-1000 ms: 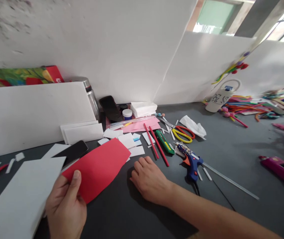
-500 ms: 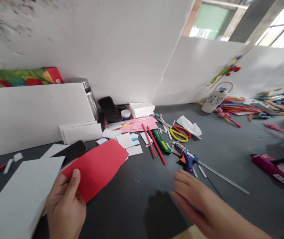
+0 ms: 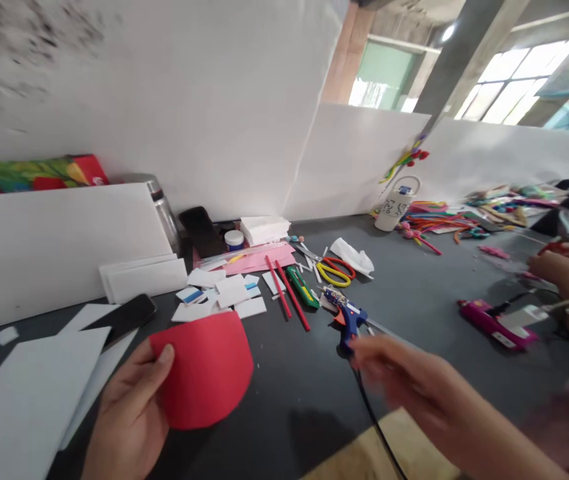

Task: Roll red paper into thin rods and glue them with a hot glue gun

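Note:
My left hand (image 3: 132, 407) pinches the left edge of a red sheet of paper (image 3: 207, 370) with a rounded lower edge, thumb on top, held above the dark table. My right hand (image 3: 389, 370) is just below the handle of a blue glue gun (image 3: 348, 321), its fingers smeared by motion, so its grip and any contact cannot be made out. The glue gun lies on the table with its black cord running down past my hand. Beside it are a green utility knife (image 3: 302, 287), two red sticks (image 3: 292, 295) and scissors with yellow and red handles (image 3: 335, 272).
White boards (image 3: 29, 400) and a black phone (image 3: 124, 317) lie at the left. White card pieces (image 3: 232, 291) are scattered in the middle. A magenta power strip (image 3: 494, 325) sits right, near another person's hand (image 3: 562, 273). A white bottle (image 3: 393, 208) stands at the back.
The view has turned right, bringing another person's arm into sight. The red paper has turned to face me more in my left hand. My right hand is now closer to the glue gun's handle.

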